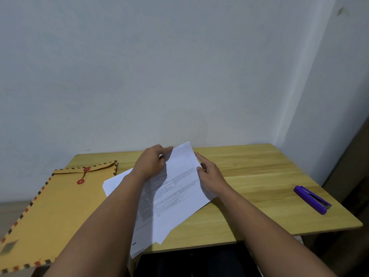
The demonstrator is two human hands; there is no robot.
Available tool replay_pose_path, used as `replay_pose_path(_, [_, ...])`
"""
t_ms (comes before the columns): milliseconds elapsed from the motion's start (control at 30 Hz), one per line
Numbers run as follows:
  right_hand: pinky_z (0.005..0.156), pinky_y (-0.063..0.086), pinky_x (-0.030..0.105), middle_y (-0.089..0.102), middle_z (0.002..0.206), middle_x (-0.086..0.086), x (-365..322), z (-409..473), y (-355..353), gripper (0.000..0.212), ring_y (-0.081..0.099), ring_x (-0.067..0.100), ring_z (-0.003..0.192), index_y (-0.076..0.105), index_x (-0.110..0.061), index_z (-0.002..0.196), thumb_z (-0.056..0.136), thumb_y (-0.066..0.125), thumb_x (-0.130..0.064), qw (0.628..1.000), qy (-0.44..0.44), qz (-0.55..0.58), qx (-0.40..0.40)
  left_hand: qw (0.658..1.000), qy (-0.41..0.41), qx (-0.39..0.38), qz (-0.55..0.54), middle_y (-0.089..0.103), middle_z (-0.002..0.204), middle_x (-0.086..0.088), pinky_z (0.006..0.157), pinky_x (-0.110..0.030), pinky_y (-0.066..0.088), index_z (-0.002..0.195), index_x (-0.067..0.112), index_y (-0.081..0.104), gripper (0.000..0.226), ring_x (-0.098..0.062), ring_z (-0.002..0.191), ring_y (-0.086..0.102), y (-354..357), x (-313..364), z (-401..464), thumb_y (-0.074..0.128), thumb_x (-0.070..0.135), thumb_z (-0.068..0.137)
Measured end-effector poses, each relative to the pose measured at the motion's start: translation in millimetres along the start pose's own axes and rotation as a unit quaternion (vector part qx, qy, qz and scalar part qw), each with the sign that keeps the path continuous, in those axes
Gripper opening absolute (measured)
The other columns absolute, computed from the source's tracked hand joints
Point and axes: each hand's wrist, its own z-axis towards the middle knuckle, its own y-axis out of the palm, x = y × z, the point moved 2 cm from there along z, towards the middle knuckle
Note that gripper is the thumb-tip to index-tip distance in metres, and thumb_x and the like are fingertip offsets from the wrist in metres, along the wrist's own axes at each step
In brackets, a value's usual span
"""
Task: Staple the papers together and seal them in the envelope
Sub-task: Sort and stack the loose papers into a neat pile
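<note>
Papers (175, 188) are pinched at the far edge by the left hand (151, 164) and right hand (209, 172), seemingly being squared for stapling on the worktop (259, 176).

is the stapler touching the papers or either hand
Apart. The head view shows the purple stapler lying alone on bare table, right of the papers.

White printed papers (175, 198) lie fanned at the middle of my counter, far ends lifted. A tan string-tie envelope (58, 212) lies left; a purple stapler (312, 199) lies right.
</note>
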Motion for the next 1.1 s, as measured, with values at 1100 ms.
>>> replay_pose_path(1100, [0.102, 0.051, 0.046, 0.066, 0.121, 0.001, -2.1, 102.5, 31.0, 0.075, 0.064, 0.029, 0.114, 0.057, -0.017, 0.123, 0.067, 0.09, -0.055, 0.896, 0.211, -0.361, -0.152, 0.994, -0.105, -0.004, -0.042, 0.068, 0.129, 0.007, 0.105, -0.027, 0.042, 0.125, 0.021, 0.072, 0.03, -0.01, 0.126, 0.058, -59.0, -104.8, 30.9, 0.059, 0.016, 0.099])
